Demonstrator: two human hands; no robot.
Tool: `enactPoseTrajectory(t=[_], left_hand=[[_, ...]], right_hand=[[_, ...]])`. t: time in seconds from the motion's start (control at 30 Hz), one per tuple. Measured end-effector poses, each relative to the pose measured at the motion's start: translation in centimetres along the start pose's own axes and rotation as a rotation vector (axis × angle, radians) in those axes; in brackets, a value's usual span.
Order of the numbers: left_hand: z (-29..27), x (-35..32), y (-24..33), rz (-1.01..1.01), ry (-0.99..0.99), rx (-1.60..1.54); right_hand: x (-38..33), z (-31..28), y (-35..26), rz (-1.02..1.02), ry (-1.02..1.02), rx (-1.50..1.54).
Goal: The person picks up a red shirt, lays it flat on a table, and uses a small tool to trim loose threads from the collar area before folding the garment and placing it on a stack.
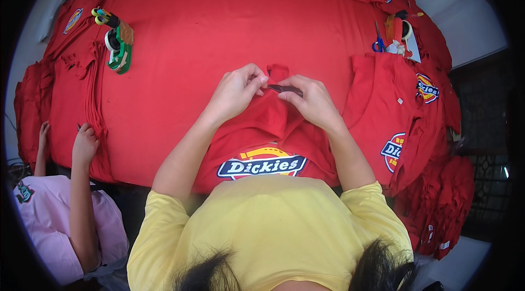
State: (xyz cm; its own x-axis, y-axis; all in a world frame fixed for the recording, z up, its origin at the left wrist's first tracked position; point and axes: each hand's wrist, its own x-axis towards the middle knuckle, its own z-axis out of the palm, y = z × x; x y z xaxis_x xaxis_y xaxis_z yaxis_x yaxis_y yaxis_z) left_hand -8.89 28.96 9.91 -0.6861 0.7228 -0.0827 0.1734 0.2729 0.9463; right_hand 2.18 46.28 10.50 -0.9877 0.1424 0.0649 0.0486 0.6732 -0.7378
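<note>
A red T-shirt (pixel 257 117) with a printed emblem lies in front of me, its fabric bunched up toward my hands. My left hand (pixel 236 92) pinches a bit of its edge between thumb and fingers. Close beside it, my right hand (pixel 313 100) is closed around small dark thread snips (pixel 285 90). Their pointed tip reaches the cloth right by my left fingertips. Whether the blades are touching a thread is too small to tell.
Red shirts (pixel 377 100) lie on the right, with more piled below (pixel 437 203). A green tape dispenser (pixel 121 50) stands at the left; blue scissors (pixel 378 45) and another tape dispenser (pixel 403 31) sit at the right. A co-worker's hand (pixel 85 144) handles red shirts at left.
</note>
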Motion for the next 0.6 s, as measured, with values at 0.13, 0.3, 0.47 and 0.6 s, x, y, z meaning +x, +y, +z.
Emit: enactPoseTrajectory(t=[0.13,0.3,0.47,0.6], left_hand=[[0.2,0.0,-0.1,-0.029,0.009,0.0],[0.2,0.0,-0.4,-0.035,-0.002,-0.015],[0.4,-0.2,-1.3,0.016,0.098,0.007],[1.3,-2.3,-0.1,0.222,0.195,0.263]], right_hand=[[0.1,0.1,0.3,0.026,-0.021,0.015],[0.3,0.3,0.9,0.071,-0.054,0.106],[1.2,0.8,3.4,0.106,-0.056,0.244],[4.6,-3.5,11.0,0.104,0.359,-0.209]])
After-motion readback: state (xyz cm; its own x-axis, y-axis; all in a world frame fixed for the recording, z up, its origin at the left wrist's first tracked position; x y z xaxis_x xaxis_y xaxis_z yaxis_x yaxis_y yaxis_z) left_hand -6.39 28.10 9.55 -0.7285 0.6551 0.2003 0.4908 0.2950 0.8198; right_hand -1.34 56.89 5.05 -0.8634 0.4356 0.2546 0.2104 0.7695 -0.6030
